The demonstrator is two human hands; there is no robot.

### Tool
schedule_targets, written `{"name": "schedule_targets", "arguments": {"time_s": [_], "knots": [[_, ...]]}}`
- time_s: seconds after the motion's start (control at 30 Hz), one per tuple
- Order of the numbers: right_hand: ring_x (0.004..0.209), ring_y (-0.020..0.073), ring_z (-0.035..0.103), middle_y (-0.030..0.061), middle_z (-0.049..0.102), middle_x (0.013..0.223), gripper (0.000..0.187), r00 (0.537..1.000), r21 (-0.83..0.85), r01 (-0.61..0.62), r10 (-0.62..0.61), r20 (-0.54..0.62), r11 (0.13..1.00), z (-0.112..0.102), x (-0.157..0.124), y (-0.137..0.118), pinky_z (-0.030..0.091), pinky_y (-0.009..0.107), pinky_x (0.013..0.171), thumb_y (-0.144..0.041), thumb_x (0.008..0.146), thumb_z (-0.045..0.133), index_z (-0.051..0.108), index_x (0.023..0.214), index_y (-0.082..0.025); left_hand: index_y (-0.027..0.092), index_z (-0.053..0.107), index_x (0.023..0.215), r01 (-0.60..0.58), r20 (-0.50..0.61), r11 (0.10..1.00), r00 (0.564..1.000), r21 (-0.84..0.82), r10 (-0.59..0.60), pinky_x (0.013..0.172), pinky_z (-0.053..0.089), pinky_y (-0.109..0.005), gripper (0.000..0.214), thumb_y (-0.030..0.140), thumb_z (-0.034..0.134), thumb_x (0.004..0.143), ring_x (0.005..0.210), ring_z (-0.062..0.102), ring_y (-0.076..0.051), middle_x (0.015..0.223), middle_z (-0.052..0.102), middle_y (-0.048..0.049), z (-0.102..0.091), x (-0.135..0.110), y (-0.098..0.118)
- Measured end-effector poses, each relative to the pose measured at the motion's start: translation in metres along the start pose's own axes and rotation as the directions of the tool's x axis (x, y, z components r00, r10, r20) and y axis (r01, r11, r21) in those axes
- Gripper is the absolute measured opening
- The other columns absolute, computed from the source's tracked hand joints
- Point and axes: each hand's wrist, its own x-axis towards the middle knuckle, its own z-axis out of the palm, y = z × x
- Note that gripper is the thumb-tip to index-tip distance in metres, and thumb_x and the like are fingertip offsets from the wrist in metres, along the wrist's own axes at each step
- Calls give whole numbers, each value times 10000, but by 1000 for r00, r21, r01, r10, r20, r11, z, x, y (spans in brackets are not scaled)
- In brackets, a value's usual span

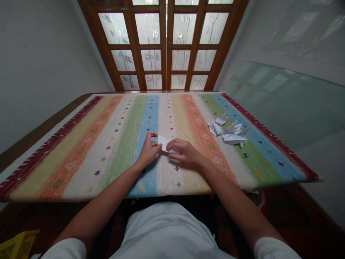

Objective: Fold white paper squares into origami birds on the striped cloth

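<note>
A small piece of folded white paper (163, 141) is held between my two hands, just above the striped cloth near the middle of the table. My left hand (150, 150) pinches its left side between thumb and fingers. On its right side, the fingers and thumb of my right hand (185, 151) close over the paper and hide part of it. How the paper is folded under the fingers is hard to make out. To the right lies a group of several folded white paper figures (234, 138), with pointed, wing-like flaps, resting close together on the cloth.
A tablecloth (113, 158) with coloured stripes covers the table, its front edge close to my body. Against the right wall leans a glass panel (283, 104). Wooden doors with glass panes (166, 46) stand behind the table. A yellow basket (20, 244) shows at the lower left.
</note>
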Motion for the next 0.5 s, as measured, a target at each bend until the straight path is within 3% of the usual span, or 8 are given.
{"name": "schedule_targets", "arguments": {"time_s": [0.13,0.27,0.37,0.5], "knots": [[979,222,699,96,770,1040,95,985,-107,-168,162,-63,980,-8,-3,4,529,365,932,-183,965,695,770,1023,-198,212,685,1074,-136,140,964,985,230,105,877,623,-335,271,108,639,828,1009,671,-174,1292,589,-93,-1,-3,0],[839,189,670,78,769,961,151,936,-177,-346,352,2,921,-14,-7,11,508,323,835,-116,924,695,803,1007,-182,204,792,1008,-244,257,843,958,480,130,1076,562,-519,196,138,651,890,1148,660,-266,1283,666,-115,-3,-4,2],[866,196,680,88,782,988,137,928,-216,-356,371,34,909,-15,-8,13,503,327,853,-147,945,705,818,1017,-178,207,817,914,-279,305,781,945,559,120,1124,506,-563,227,232,604,992,1179,651,-300,1182,741,-108,-4,-2,3],[1031,238,713,108,796,1134,136,949,-228,-289,310,62,930,-16,-8,14,509,370,971,-224,941,777,817,1068,-194,196,786,769,-283,397,809,916,515,68,1070,532,-480,409,281,522,1069,1037,697,-252,1076,770,-99,-5,0,8]]}}
